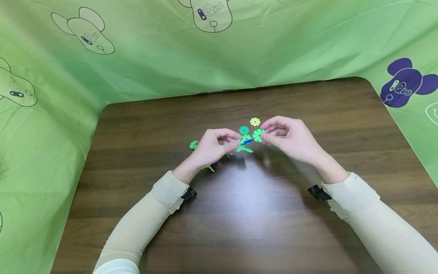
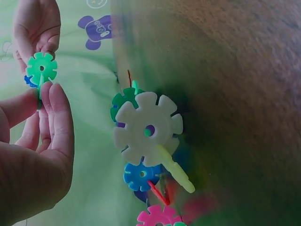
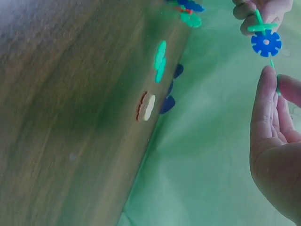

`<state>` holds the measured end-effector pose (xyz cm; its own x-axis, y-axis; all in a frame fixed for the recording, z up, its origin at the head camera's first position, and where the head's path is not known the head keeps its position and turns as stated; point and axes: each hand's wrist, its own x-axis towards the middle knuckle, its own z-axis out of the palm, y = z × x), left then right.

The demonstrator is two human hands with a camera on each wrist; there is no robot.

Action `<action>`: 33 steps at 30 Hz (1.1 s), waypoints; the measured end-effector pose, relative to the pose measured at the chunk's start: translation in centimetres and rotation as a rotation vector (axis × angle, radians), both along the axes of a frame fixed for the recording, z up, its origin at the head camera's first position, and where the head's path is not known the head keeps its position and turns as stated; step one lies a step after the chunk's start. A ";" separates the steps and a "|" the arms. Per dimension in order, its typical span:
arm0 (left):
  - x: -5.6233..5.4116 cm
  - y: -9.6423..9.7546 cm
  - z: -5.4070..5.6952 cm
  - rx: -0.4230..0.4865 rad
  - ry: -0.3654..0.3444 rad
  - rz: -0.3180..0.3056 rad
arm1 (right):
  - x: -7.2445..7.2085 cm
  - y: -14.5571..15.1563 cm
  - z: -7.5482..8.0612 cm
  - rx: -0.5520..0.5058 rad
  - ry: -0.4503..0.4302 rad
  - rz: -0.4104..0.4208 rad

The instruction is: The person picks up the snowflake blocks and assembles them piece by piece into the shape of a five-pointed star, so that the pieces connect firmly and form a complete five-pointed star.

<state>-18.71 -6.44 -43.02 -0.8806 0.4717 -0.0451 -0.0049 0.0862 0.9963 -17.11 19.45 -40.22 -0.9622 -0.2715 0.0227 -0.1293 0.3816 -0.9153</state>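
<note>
My left hand (image 1: 215, 147) pinches a small cluster of notched plastic discs: green discs (image 1: 239, 147) joined with a blue disc (image 1: 247, 141). In the right wrist view the blue disc (image 3: 266, 43) hangs below a green one seen edge-on. My right hand (image 1: 291, 137) holds a single green notched disc (image 1: 258, 135) between thumb and fingers, just right of the cluster. Whether that disc touches the cluster cannot be told. Both hands are held above the table, fingertips facing each other.
Beyond the hands, a yellow disc (image 1: 254, 121) and a teal disc (image 1: 244, 130) lie on the wooden table (image 1: 239, 228). More discs, among them white (image 2: 134, 141), blue (image 2: 140, 178) and pink (image 2: 157, 216), are partly hidden behind the left hand. A green printed cloth (image 1: 273, 49) hangs behind the table.
</note>
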 end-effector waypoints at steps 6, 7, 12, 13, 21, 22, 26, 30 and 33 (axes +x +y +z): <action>0.0 0.1 -0.1 -0.007 0.014 0.002 | 0.4 -0.2 0.0 -0.007 0.019 -0.008; 0.0 0.1 -0.2 -0.005 0.015 0.004 | 0.4 -0.2 0.0 -0.007 0.022 -0.008; 0.1 0.3 -0.2 -0.003 0.021 0.017 | 0.6 -0.3 -0.2 -0.034 0.029 -0.008; 0.1 0.3 -0.2 -0.004 0.021 0.017 | 0.6 -0.3 -0.3 -0.046 0.030 -0.010; 0.4 0.4 -0.3 -0.022 0.036 0.035 | 0.9 -0.7 -0.7 -0.102 0.016 -0.029; 0.5 0.5 -0.3 -0.022 0.040 0.041 | 1.0 -0.8 -0.7 -0.107 0.012 -0.032; 0.6 0.8 -0.1 -0.016 0.055 0.063 | 1.0 -0.8 -0.9 -0.118 0.013 -0.046; 0.7 1.0 -0.1 -0.015 0.054 0.083 | 1.0 -0.9 -0.7 -0.117 0.018 -0.045; 0.7 1.1 0.1 -0.026 0.051 0.089 | 0.9 -1.0 -0.6 -0.112 0.020 -0.036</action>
<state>-17.97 -5.35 -42.96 -0.9206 0.3904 -0.0101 0.0371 0.1130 0.9929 -16.19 18.41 -40.81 -0.9703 -0.2315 0.0701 -0.1358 0.2817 -0.9498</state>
